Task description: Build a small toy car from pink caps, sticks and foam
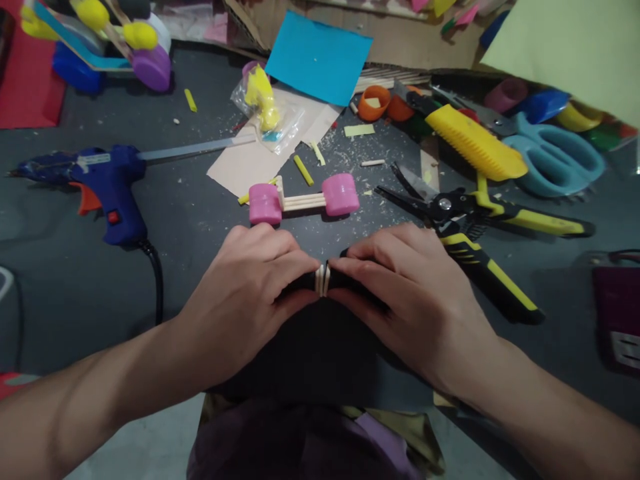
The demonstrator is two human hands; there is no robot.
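Observation:
Near the table's front edge, my left hand (255, 287) is closed around a black piece (301, 283). My right hand (413, 293) grips a second black piece (356, 284) facing it. Between the thumbs and forefingers show the short pale wooden sticks (321, 281), side by side and nearly touching. My fingers cover most of both black pieces, so their full shape is hidden. Just beyond my hands lies a pair of pink bottle caps (341, 194) joined by pale wooden sticks (305, 202).
A blue glue gun (120, 193) with a glue stick (197, 148) lies left. Yellow-black pliers (467, 213), a yellow cutter (475, 142) and blue scissors (555, 157) lie right. Behind are blue paper (320, 57), scraps, orange caps (373, 103) and a wheeled toy (100, 50).

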